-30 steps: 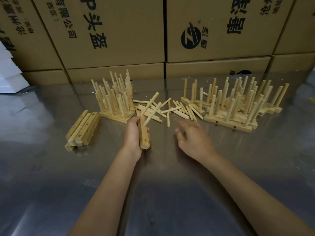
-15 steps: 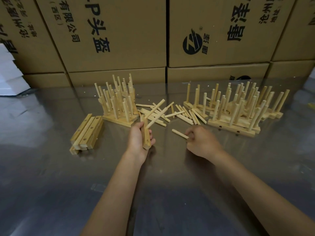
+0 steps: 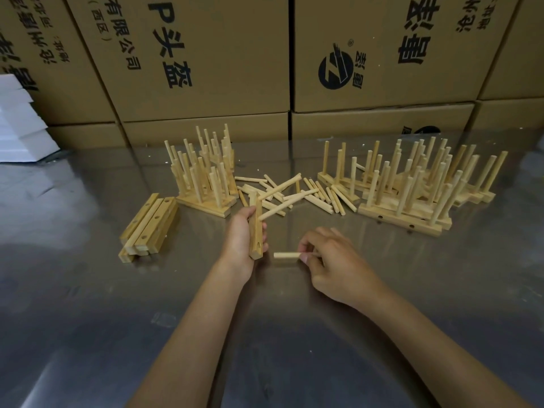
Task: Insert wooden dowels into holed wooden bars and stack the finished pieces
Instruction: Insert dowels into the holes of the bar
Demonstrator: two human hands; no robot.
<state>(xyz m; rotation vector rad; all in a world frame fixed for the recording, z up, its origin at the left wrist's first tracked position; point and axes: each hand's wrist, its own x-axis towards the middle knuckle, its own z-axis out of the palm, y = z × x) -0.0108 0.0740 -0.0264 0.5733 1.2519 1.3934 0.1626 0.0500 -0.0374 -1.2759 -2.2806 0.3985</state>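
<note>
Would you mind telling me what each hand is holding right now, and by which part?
The left hand grips a holed wooden bar around its middle. The right hand pinches a dowel by its right end.

From where I stand, only two arms and their hands are to be seen of the person. The bare left forearm (image 3: 191,334) comes in from about 7 o'clock, slim and smooth, narrowing to the wrist. The bare left hand (image 3: 240,240) shows its back, and its thumb lies along the 3 o'clock side. The bare right forearm (image 3: 426,343) comes in from about 5 o'clock, uncovered as far as the edge. The bare right hand (image 3: 332,260) shows rounded knuckles across its back. A short, pale fingernail (image 3: 304,258) shows at its 9 o'clock side. Both wrists are plain skin.
</note>
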